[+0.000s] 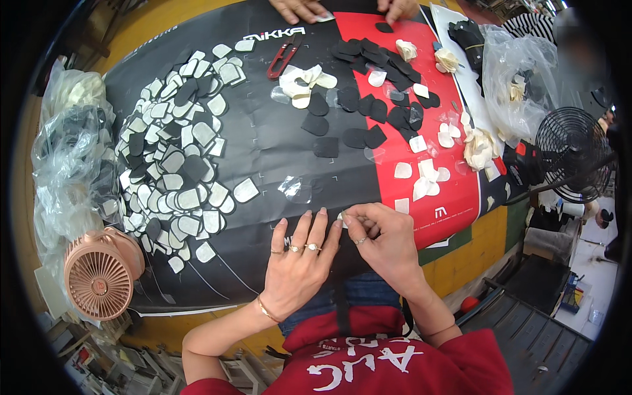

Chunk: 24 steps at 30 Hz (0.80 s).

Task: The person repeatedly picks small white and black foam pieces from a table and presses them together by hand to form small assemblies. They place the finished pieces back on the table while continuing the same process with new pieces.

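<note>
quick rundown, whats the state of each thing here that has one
left hand: flat on the mat, fingers spread, holding nothing
right hand: pinching a small white piece
red snips: lying on the mat, unheld
pink fan: lying tilted, grille up; running or not, cannot tell
black fan: upright; running or not, cannot tell
clear bag: open, crumpled

A small pale petal-shaped piece (343, 217) sat pinched at the black mat's near edge, mostly hidden by fingertips
</note>
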Motion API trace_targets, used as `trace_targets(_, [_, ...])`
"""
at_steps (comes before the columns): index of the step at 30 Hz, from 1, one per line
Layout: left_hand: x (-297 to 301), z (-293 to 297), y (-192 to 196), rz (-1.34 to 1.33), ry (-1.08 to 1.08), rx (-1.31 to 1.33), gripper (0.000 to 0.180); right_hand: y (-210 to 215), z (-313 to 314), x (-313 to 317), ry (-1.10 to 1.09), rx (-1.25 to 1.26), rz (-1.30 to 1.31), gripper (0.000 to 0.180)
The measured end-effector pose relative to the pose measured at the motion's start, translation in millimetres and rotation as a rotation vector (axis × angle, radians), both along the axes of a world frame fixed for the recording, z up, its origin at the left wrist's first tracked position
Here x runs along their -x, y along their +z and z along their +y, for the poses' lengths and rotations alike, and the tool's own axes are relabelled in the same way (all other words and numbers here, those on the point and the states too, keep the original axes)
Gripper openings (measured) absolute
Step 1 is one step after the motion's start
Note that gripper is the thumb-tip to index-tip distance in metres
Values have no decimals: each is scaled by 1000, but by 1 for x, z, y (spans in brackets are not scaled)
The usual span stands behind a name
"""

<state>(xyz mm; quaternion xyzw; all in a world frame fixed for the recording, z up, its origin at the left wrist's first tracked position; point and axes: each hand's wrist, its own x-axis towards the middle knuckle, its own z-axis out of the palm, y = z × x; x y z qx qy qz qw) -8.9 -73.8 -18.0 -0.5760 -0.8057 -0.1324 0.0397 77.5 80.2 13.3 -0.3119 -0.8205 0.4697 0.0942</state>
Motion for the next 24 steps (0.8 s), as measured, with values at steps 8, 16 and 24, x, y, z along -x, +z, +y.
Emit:
trace_targets(8, [3,2,3,75,-41,46,41,-10,-13,2,-90,-298,-28,46])
trace_targets(16, [1,3,4,68,-24,50,40,-29,-16,-2,-145,-585,81,38])
trace_targets(24, [-2,0,6,53,11,57,43,-40,-13,-7,-262,-713,137,38])
